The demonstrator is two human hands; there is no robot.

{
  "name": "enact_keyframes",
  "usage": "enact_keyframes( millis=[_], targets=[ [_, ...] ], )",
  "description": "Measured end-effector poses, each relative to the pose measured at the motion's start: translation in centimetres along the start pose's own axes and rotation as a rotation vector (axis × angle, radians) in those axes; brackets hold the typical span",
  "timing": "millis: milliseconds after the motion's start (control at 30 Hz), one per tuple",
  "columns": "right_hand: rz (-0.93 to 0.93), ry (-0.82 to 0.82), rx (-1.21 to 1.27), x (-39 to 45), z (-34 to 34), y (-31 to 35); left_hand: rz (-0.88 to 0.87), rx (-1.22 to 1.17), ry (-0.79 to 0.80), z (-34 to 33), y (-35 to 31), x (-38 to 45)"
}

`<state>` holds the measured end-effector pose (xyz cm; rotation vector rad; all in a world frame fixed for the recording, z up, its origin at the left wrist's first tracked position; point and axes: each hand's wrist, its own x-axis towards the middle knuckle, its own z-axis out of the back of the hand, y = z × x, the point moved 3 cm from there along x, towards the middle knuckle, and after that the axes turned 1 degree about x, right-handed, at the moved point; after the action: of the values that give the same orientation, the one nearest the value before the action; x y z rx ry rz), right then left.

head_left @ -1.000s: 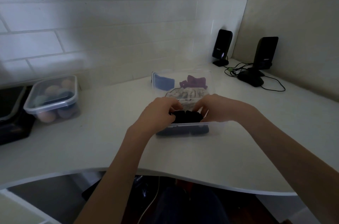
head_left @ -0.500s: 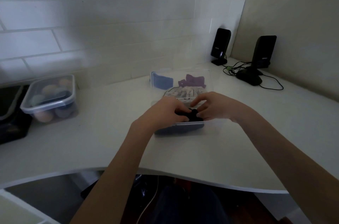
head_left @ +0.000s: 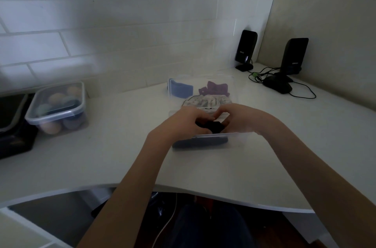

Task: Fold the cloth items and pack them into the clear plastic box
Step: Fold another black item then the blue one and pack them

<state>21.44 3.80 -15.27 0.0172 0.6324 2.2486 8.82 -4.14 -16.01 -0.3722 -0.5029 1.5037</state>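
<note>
Left hand is curling its fingers round a small black cloth, gripping it from the left side. Right hand is meeting it from the right, with thumb and fingers pinching the same bundle. Both hands are holding the cloth over the near end of the clear plastic box, just above its rim.

Inside the box, a dark blue folded cloth is lying against the near wall, beneath the hands. A pale patterned cloth is sitting in the middle, partly hidden behind the knuckles. At the far end, a blue cloth is standing at the left and a purple cloth at the right.

The box is resting on a white desk, near its curved front edge. Well apart to the left, a lidded container is holding rounded items; what they are cannot be told through the plastic. At the far right corner, two black speakers are standing with their cables trailing across the desk, against a white brick wall.
</note>
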Motion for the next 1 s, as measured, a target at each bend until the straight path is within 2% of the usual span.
enact_keyframes(
  millis=[167, 367, 533, 800, 1000],
  targets=[
    [0.033, 0.070, -0.127, 0.6, -0.1, 0.7, 0.065, 0.033, 0.009, -0.4, 0.3, 0.5],
    [0.046, 0.135, -0.274, 0.8, 0.0, 1.3, 0.090, 0.259, 0.017, -0.6, -0.8, 1.1],
    [0.131, 0.109, -0.237, 1.2, -0.4, 1.0, 0.076, 0.184, 0.023, -0.3, -0.5, 1.1],
    [0.091, 0.124, -0.273, 1.9, -0.7, 1.0, 0.110, 0.170, -0.017, -0.4, -0.1, 1.1],
    [0.064, 0.214, -0.356, 2.4, -1.0, 1.3, 0.106, 0.228, -0.009, -0.1, -0.6, 0.8]
  ],
)
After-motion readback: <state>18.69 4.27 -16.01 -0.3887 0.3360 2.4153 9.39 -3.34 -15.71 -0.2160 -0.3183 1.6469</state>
